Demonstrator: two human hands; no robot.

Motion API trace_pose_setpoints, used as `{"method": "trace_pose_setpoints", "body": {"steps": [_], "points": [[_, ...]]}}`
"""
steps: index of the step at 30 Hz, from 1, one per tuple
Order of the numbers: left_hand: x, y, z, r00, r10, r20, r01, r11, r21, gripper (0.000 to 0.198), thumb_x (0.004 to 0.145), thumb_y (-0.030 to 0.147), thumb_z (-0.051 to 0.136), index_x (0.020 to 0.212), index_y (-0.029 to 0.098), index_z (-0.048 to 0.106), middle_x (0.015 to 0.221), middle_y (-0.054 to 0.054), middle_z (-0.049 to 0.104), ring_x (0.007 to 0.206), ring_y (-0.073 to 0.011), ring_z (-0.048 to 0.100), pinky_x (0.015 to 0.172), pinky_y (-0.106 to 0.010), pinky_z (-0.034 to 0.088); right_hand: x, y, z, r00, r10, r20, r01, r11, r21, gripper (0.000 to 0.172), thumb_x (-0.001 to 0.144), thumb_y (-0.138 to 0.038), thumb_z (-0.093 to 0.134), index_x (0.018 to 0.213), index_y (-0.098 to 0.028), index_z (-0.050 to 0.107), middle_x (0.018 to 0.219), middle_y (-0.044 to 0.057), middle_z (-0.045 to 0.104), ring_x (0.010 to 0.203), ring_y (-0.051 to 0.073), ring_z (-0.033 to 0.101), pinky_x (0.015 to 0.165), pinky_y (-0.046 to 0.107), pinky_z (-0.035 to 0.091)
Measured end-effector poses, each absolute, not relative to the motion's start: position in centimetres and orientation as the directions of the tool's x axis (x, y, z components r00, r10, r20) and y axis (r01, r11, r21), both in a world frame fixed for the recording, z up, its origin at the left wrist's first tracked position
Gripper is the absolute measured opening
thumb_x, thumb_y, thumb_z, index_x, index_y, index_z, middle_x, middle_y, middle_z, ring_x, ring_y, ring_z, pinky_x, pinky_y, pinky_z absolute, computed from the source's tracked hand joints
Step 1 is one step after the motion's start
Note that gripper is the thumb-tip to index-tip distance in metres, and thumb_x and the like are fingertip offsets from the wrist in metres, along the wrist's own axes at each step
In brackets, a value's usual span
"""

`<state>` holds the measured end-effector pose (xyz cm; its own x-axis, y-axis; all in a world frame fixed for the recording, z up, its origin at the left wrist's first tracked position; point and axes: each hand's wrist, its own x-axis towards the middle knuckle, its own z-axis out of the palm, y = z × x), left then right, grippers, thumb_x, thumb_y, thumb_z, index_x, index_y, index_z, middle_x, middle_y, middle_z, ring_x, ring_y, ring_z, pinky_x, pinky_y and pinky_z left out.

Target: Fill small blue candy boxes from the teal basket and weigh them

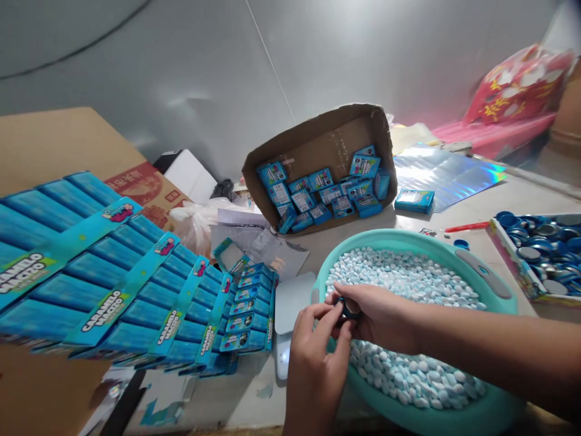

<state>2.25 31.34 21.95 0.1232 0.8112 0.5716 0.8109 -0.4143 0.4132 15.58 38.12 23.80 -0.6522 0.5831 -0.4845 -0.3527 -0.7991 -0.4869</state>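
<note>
My left hand point(319, 348) and my right hand point(379, 316) meet over the left side of a turquoise basin point(385, 239). Between their fingers is a small round blue tin point(351, 307), partly covered by the fingertips. Its inside looks silvery, though how full it is I cannot tell. White and pale blue candies point(426, 378) fill the basin beneath my hands. Just left of the basin lies a flat white scale point(295, 303) with a lit display.
On the left rise stacked blue candy display boxes point(122, 290). An open cardboard box point(320, 142) behind holds several small blue packs. At right, a tray point(512, 260) carries blue round metal pieces point(551, 242), near a red stick point(467, 227). One blue pack point(414, 201) lies beside a shiny sheet point(449, 172).
</note>
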Motion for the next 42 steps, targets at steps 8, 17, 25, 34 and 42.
{"method": "trace_pose_setpoints", "body": {"steps": [8, 17, 25, 34, 42], "points": [[2.0, 30.3, 22.0, 0.136, 0.701, 0.700, 0.809, -0.486, 0.330, 0.019, 0.085, 0.011, 0.069, 0.101, 0.020, 0.067, 0.098, -0.004, 0.071, 0.097, -0.0149, 0.066, 0.094, -0.031, 0.054, 15.8, 38.3, 24.2, -0.584, 0.562, -0.585, -0.356, -0.825, -0.438, 0.029, 0.103, -0.034, 0.044, 0.087, -0.013, 0.058, 0.068, 0.002, 0.059, 0.055, 0.010, 0.057, 0.053, 0.019, 0.049], [-10.4, 33.8, 20.8, -0.274, 0.766, 0.582, 0.961, 0.195, 0.195, 0.017, 0.087, 0.032, 0.065, 0.089, 0.017, 0.072, 0.093, -0.009, 0.077, 0.093, -0.0245, 0.069, 0.089, -0.037, 0.052, 16.0, 38.2, 25.0, -0.600, 0.562, -0.570, -0.376, -0.827, -0.418, 0.028, 0.103, -0.029, 0.041, 0.086, -0.013, 0.055, 0.071, 0.007, 0.063, 0.061, 0.012, 0.065, 0.068, 0.023, 0.061], [-14.4, 35.1, 18.1, -0.397, 0.885, 0.243, 0.918, 0.388, 0.086, 0.032, 0.087, 0.041, 0.058, 0.104, 0.018, 0.073, 0.116, -0.013, 0.074, 0.112, -0.0360, 0.065, 0.109, -0.061, 0.036, 16.4, 38.2, 25.0, -0.594, 0.607, -0.529, -0.409, -0.793, -0.451, 0.026, 0.100, -0.031, 0.049, 0.085, -0.012, 0.058, 0.072, 0.009, 0.064, 0.066, 0.015, 0.067, 0.067, 0.024, 0.061], [-12.9, 34.8, 17.4, -0.349, 0.884, 0.312, 0.929, 0.370, -0.009, 0.026, 0.080, 0.032, 0.058, 0.099, 0.018, 0.069, 0.109, -0.010, 0.074, 0.109, -0.0316, 0.062, 0.103, -0.047, 0.041, 16.1, 37.8, 25.2, -0.614, 0.600, -0.513, -0.362, -0.792, -0.492, 0.026, 0.099, -0.029, 0.050, 0.082, -0.012, 0.061, 0.073, 0.007, 0.064, 0.067, 0.015, 0.067, 0.069, 0.025, 0.060], [-12.4, 36.4, 19.1, -0.380, 0.883, 0.274, 0.922, 0.385, 0.037, 0.010, 0.076, 0.028, 0.059, 0.077, 0.020, 0.065, 0.090, -0.008, 0.073, 0.098, -0.0301, 0.064, 0.106, -0.050, 0.037, 16.7, 37.9, 25.9, -0.613, 0.606, -0.507, -0.366, -0.786, -0.498, 0.028, 0.098, -0.029, 0.051, 0.079, -0.012, 0.062, 0.071, 0.007, 0.066, 0.062, 0.014, 0.066, 0.064, 0.024, 0.060]]}}
